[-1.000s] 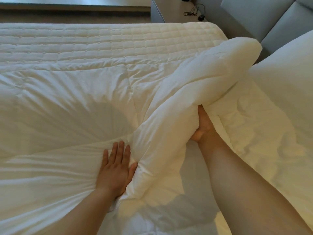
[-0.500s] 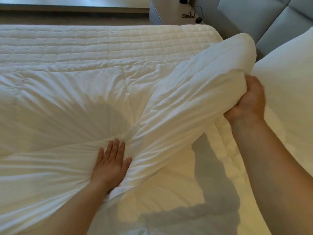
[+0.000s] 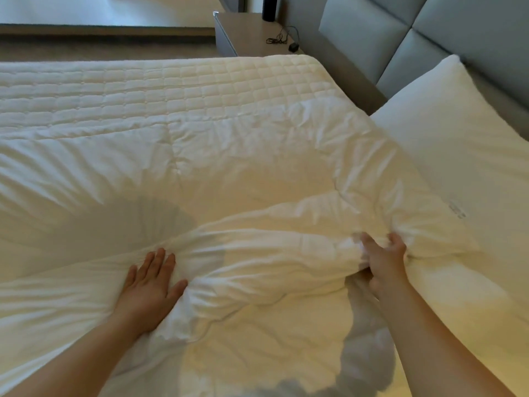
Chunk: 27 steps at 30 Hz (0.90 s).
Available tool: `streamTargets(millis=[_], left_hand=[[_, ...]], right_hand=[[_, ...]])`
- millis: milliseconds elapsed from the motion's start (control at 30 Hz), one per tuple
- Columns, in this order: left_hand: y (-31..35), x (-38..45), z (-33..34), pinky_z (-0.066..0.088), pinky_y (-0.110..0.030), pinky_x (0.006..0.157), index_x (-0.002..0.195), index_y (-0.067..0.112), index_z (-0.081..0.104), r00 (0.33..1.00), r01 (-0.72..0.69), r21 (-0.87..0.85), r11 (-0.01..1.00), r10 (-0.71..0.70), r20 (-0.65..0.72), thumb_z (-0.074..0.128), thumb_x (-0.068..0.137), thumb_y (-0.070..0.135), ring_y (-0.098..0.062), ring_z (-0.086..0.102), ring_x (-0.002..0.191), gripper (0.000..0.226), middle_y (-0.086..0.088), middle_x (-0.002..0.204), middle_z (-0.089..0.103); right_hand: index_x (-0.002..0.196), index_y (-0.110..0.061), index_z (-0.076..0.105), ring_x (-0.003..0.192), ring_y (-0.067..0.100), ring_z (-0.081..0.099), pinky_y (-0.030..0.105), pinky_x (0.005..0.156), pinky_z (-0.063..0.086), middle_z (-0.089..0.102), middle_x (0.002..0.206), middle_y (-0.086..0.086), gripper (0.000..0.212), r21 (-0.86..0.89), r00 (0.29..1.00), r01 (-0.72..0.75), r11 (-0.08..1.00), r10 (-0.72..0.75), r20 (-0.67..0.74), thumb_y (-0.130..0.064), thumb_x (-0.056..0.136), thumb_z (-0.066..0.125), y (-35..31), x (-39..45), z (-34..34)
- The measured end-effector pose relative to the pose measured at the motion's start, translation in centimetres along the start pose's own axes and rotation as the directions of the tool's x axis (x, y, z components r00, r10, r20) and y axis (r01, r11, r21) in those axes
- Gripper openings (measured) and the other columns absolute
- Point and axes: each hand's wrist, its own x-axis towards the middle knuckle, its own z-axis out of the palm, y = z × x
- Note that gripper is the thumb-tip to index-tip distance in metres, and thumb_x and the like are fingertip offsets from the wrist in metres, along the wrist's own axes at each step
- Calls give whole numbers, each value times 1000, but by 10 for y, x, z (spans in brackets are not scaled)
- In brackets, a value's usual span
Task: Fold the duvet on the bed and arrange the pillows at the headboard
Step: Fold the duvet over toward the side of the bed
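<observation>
Duvet (image 3: 229, 167) lies rumpled across the bed, folding barely begun; left hand (image 3: 148, 287) presses it flat with straight fingers, right hand (image 3: 383, 262) grips a bunched fold. One pillow (image 3: 463, 144) leans beside the duvet against the headboard (image 3: 415, 38), not yet arranged; nightstand (image 3: 243, 32) beyond

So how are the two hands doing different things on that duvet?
The left hand lies flat with straight fingers, pressing the duvet down; the right hand has its fingers curled, gripping a bunched fold. The left sits nearer the bed's middle, the right closer to the pillow. Both touch the same duvet.
</observation>
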Motion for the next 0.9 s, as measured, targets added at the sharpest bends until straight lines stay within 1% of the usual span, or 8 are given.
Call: streamTargets(millis=[100, 167, 300, 367, 467, 600, 800, 900], left_hand=[[10, 4, -11, 22, -42, 116, 147, 16, 38, 971, 4, -227, 974, -58, -233, 19, 78, 66, -26, 30, 143, 88, -9, 155, 35], [25, 8, -22, 29, -43, 112, 142, 14, 42, 942, 9, -387, 922, -138, -306, 27, 85, 62, -31, 38, 136, 76, -14, 147, 43], [69, 14, -40, 17, -47, 117, 154, 26, 20, 935, -91, -365, 927, -46, -352, 18, 84, 69, -28, 18, 148, 81, -9, 162, 18], [87, 12, -36, 10, -54, 116, 154, 38, 6, 963, -145, -238, 960, 81, -258, 6, 78, 74, -26, 4, 151, 84, -2, 165, 0], [90, 8, -12, 3, -61, 115, 151, 45, -9, 989, -142, -1, 990, 142, -27, -11, 69, 86, -23, -15, 150, 92, 4, 163, -18], [84, 13, -4, 0, -65, 114, 151, 45, -12, 989, -114, 69, 991, 106, 105, 14, 88, 76, -23, -21, 148, 75, 6, 161, -24], [104, 8, -16, 7, -65, 114, 155, 36, 1, 997, -44, -14, 999, 44, 62, 26, 93, 66, -27, -11, 150, 73, 2, 164, -14], [135, 4, -21, 6, -61, 116, 155, 34, 3, 998, -66, -174, 983, 62, -30, 24, 97, 60, -27, -4, 151, 67, 1, 164, -10]], right_hand=[[140, -33, 34, 88, 19, 58, 30, 59, 53, 50, 121, 3, 71, 314, 988, -107, 943, 135, -70, -21, 83, 73, -18, -4, 3], [127, -35, 45, 94, 23, 60, 36, 68, 55, 53, 126, 6, 55, 348, 990, -52, 936, 94, -104, -15, 82, 70, -34, -15, 3], [110, -19, 47, 54, 10, 53, 27, 51, 47, 56, 87, 2, 28, 45, 881, 442, 896, -424, -209, -9, 86, 59, -55, -62, -13], [111, -12, 50, 77, 11, 56, 25, 68, 42, 59, 96, 5, 23, -296, 837, 475, 828, -529, -137, -13, 90, 59, -28, -68, -26], [107, -14, 49, 96, 39, 60, 38, 74, 43, 65, 103, 23, 18, -630, 957, 219, 745, -291, -11, -20, 93, 59, 28, -41, -37], [97, -17, 44, 85, 36, 58, 44, 76, 50, 63, 95, 20, 17, -659, 993, 78, 748, -116, -14, -21, 90, 60, 32, -7, -24], [126, -14, 46, 107, 37, 57, 38, 79, 43, 60, 123, 20, 41, -776, 983, 129, 618, 25, 184, -36, 93, 58, 22, -2, -47], [136, -16, 45, 82, 30, 63, 33, 63, 45, 65, 114, 18, 52, -808, 930, 159, 568, 189, 316, -47, 95, 53, -9, -5, -59]])
